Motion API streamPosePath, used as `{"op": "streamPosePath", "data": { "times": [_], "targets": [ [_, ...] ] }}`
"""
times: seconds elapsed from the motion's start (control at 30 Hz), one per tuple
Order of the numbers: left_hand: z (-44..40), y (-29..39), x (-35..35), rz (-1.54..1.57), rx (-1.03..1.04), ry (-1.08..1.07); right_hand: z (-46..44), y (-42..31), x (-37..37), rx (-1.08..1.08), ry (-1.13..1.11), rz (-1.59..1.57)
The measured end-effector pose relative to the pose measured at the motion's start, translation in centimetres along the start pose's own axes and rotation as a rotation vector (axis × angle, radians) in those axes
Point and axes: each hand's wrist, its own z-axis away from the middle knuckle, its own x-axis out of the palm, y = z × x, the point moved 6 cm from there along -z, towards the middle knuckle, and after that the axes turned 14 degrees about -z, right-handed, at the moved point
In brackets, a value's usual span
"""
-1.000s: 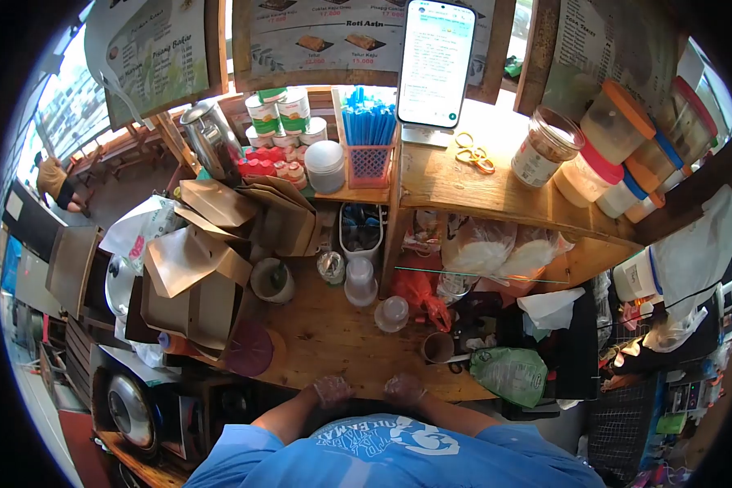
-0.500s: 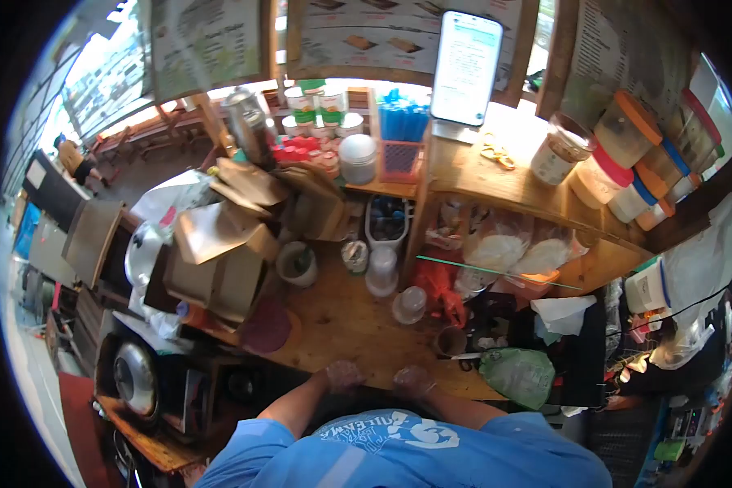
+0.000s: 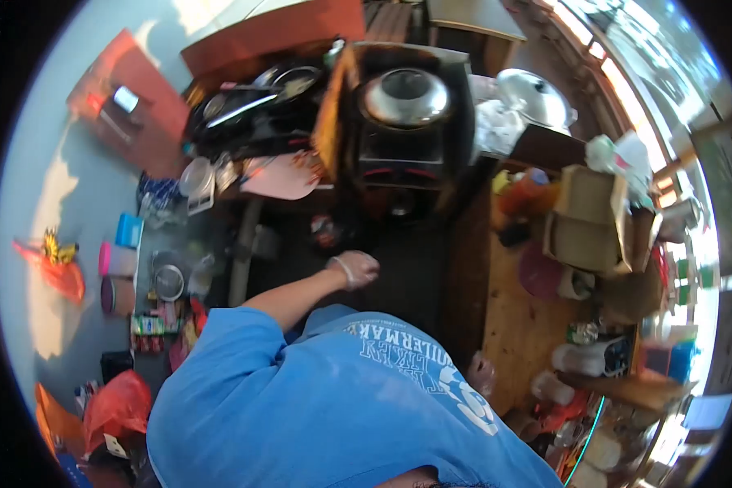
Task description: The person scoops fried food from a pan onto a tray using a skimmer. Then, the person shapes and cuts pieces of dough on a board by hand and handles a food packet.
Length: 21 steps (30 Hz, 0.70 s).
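Observation:
My left hand [image 3: 352,268], in a clear plastic glove, hangs over the dark gap in front of the stove [image 3: 403,150]. Its fingers look curled in, and no object shows in them. A domed metal lid [image 3: 405,96] covers the stove's top. My right hand [image 3: 481,374], also gloved, is at the near edge of the wooden counter [image 3: 516,350]; my shirt partly covers it and its fingers are unclear. The counter carries a purple round thing [image 3: 540,272] and an open cardboard box [image 3: 581,215].
Left of the stove are black pans [image 3: 293,81] and a pink board [image 3: 285,177]. Containers and a red plastic bag [image 3: 118,411] stand along the left side. A large lid [image 3: 533,98] lies beyond the counter. A cyan strip [image 3: 586,439] crosses the lower right.
My view and body have turned left from the counter toward the stove. My left hand has come away from the counter edge; my right hand stays near it.

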Motion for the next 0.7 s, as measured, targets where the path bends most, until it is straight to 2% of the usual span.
{"op": "streamPosePath", "data": {
  "times": [0.07, 0.13, 0.2, 0.23, 0.27, 0.3, 0.33, 0.37, 0.4, 0.43, 0.47, 0.53, 0.57, 0.63, 0.7],
  "targets": [
    [4.7, -8.6, 3.2, 0.131, -0.173, 0.197, -3.0, -5.9, 0.4, 0.045, 0.023, -0.193],
    [8.7, -15.2, 3.8, 0.233, -0.379, 0.202, -6.3, -10.1, 3.5, -0.129, 0.002, -0.293],
    [10.1, -21.9, 3.7, 0.236, -0.473, 0.255, -8.1, -17.0, 6.4, -0.254, -0.072, -0.256],
    [10.2, -24.3, 2.1, 0.245, -0.492, 0.349, -8.7, -20.4, 7.4, -0.243, -0.075, -0.250],
    [9.5, -26.8, 0.2, 0.237, -0.434, 0.459, -9.1, -24.6, 9.5, -0.295, -0.197, -0.219],
    [8.2, -29.2, -1.3, 0.177, -0.370, 0.478, -9.3, -28.4, 12.2, -0.339, -0.319, -0.191],
    [6.6, -31.0, -2.4, -0.014, -0.392, 0.455, -9.6, -31.2, 14.7, -0.311, -0.316, -0.188],
    [4.0, -33.4, -2.9, -0.018, -0.283, 0.404, -9.7, -34.1, 17.7, -0.286, -0.423, -0.205],
    [2.4, -34.3, -5.4, -0.005, -0.262, 0.324, -10.1, -37.3, 20.9, -0.266, -0.525, -0.226],
    [0.4, -35.8, -5.4, -0.270, -0.244, 0.451, -10.5, -39.8, 24.3, -0.216, -0.579, -0.266],
    [-2.1, -37.4, -4.4, -0.250, -0.228, 0.426, -10.5, -41.8, 27.7, -0.162, -0.642, -0.303],
    [-6.3, -42.0, -1.6, -0.113, -0.374, 0.159, -10.6, -45.7, 34.4, -0.070, -0.738, -0.499],
    [-6.3, -43.1, -1.5, -0.105, -0.361, 0.147, -10.1, -48.7, 35.9, 0.018, -0.777, -0.571],
    [-6.1, -42.9, -3.2, -0.052, -0.061, 0.239, -10.7, -53.4, 38.8, 0.112, -0.805, -0.647],
    [-5.6, -43.2, -4.2, -0.024, -0.094, 0.289, -12.0, -55.0, 42.1, 0.388, -0.820, -0.835]
  ]
}}
